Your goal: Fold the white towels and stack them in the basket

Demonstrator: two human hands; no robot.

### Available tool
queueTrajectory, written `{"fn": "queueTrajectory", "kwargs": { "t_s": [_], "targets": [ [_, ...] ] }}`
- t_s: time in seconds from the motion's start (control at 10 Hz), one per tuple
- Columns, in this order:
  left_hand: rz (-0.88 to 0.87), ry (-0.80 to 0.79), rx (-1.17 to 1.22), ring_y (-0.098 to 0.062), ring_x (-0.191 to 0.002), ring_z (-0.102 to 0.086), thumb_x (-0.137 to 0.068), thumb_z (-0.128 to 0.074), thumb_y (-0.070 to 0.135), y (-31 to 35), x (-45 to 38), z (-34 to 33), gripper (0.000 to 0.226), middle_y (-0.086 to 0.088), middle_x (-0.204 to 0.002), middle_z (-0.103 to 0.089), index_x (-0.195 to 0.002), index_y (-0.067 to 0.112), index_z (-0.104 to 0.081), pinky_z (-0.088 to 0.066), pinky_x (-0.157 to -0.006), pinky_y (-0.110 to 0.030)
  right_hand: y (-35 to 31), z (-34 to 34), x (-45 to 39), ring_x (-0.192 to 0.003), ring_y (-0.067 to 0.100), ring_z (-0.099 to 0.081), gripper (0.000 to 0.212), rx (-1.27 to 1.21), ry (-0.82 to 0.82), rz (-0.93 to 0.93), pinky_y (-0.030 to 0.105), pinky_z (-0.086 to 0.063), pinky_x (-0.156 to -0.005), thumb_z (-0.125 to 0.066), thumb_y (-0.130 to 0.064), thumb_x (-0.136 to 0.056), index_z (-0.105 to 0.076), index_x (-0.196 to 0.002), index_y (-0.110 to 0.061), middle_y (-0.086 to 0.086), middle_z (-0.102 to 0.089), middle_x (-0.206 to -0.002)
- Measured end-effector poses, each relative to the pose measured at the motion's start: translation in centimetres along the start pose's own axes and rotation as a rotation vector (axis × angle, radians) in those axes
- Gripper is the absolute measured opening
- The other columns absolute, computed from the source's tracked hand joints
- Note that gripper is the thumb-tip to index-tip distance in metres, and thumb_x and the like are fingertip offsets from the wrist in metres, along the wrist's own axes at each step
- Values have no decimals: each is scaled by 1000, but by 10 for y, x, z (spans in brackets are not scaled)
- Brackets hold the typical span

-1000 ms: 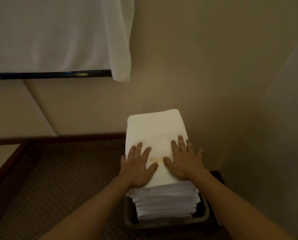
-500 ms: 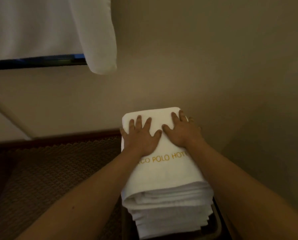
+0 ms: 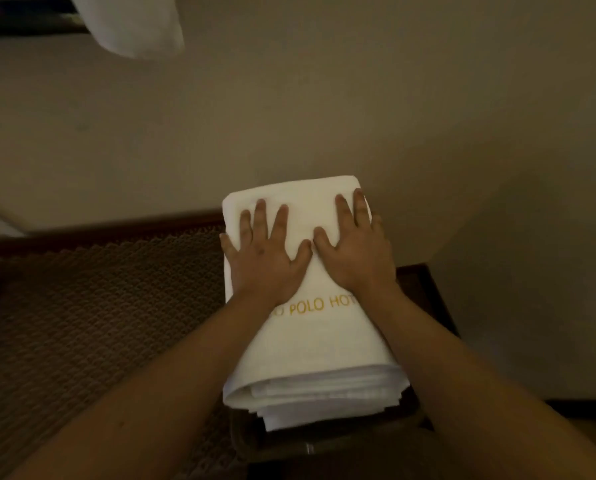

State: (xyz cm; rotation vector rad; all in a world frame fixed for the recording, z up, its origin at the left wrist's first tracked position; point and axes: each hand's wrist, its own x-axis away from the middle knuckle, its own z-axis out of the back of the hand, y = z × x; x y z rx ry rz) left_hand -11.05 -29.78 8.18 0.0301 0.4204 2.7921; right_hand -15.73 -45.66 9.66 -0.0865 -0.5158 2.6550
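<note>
A folded white towel (image 3: 310, 344) with gold lettering lies on top of a stack of folded white towels (image 3: 327, 407) in a dark basket (image 3: 251, 441), of which only the near rim shows. My left hand (image 3: 265, 258) presses flat on the towel's far left part, fingers spread and straight. My right hand (image 3: 355, 251) presses flat on the far right part beside it, its outer fingers at the towel's right edge. Both thumbs nearly meet in the middle.
A dark woven surface (image 3: 92, 327) with a wooden border spreads to the left of the basket. A beige wall (image 3: 324, 109) rises close behind and to the right. A white cloth (image 3: 137, 26) hangs down at the top left.
Both hands slid from the towel's near part to its far end, uncovering the gold lettering. The view dropped closer to the stack, and the hanging cloth shifted up and left.
</note>
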Motion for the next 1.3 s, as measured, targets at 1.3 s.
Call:
{"fn": "queueTrajectory", "kwargs": {
  "t_s": [1.3],
  "targets": [
    [-73,-324,-35,-28,-153,-14,-98,-32,68,-41,162,122,68,0,-169,-10,-157,33,-27,-21,-118,-60,-56,61,146,-152,40,17,62,292,-192,131,76,8,-112,-25,-48,-104,-12,-160,-25,4,16,-168]
  ]
}}
